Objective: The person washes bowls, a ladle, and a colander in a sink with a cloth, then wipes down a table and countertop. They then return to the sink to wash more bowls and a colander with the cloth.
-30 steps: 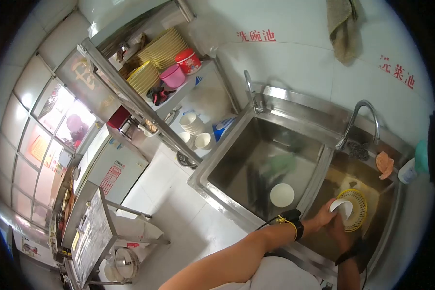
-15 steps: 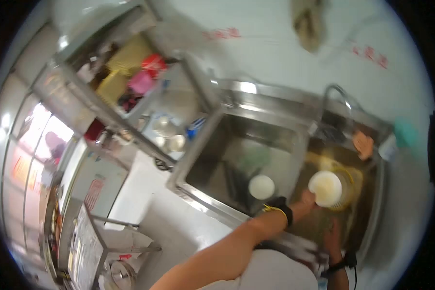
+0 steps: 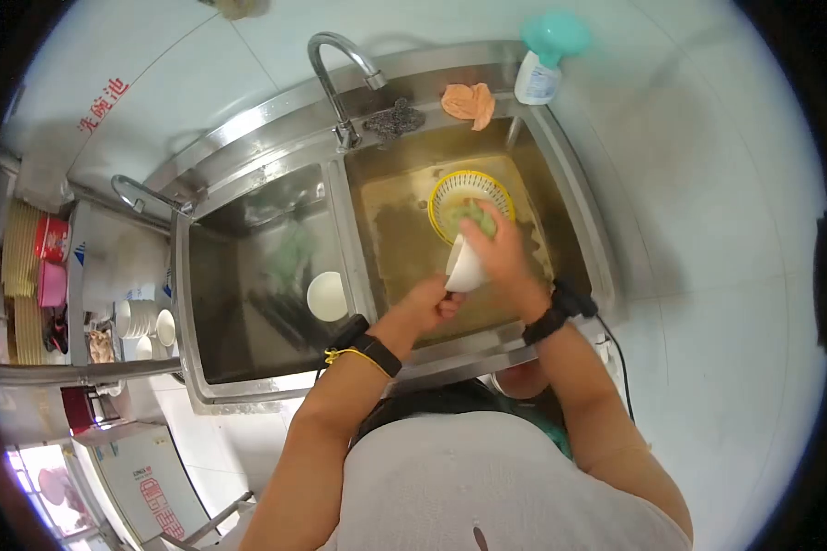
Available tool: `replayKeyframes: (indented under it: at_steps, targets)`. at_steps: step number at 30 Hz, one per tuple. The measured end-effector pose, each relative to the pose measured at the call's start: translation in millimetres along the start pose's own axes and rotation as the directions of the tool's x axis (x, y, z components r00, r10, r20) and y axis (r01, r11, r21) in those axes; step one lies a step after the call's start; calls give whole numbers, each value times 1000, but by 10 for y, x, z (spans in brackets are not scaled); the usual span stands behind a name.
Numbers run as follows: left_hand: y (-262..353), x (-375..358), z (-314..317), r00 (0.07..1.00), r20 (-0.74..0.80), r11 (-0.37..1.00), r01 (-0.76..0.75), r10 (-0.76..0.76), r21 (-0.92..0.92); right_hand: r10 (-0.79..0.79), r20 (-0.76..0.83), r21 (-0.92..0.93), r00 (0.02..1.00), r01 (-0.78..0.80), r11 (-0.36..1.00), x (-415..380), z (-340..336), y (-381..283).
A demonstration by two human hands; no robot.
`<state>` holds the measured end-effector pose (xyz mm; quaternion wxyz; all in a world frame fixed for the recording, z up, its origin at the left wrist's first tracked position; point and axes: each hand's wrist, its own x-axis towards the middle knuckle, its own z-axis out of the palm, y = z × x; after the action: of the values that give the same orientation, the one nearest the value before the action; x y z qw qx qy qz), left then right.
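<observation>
Over the front of the right sink basin, my left hand [image 3: 424, 305] grips the edge of a white bowl [image 3: 467, 268], which is tipped on its side. My right hand [image 3: 498, 248] is closed around a pale green cloth [image 3: 473, 217] at the bowl's upper edge. Just behind it, a yellow-rimmed strainer basket [image 3: 471, 178] sits in the murky water, partly hidden by my right hand and the cloth. Another white bowl [image 3: 327, 297] lies in the left basin near the divider.
Two faucets [image 3: 335, 92] rise behind the sink [image 3: 358, 285]. A dark scrubber [image 3: 394, 120], an orange cloth [image 3: 470, 105] and a spray bottle [image 3: 538, 78] stand along the back ledge. Stacked bowls [image 3: 136, 319] are on the left shelf.
The view has swung to the right and levelled over the sink. My left hand has the bowl tipped sideways now, and my right hand has come up to it with the green cloth.
</observation>
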<state>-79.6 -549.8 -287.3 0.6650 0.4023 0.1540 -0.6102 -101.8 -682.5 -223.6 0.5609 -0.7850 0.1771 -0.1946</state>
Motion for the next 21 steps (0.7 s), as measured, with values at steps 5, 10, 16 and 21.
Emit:
replayKeyframes:
  at_steps: [5,10,16,21]
  targets:
    - [49,-168,38,980,181,996,68,-78,64,415,517,514,748,-660,549,232,-201,72]
    - [-83,-61,62,948,249,964,-142,197,-223,411,476,806,777,-573,151,-189,183,117]
    - [-9,140,73,234,-264,352,-644,936,679,313,613,785,725,-603,-141,-490,385,238]
    - [246,-295,-121,94,41,-10,-313,995,950,372,614,789,696,-551,-272,-597,510,105]
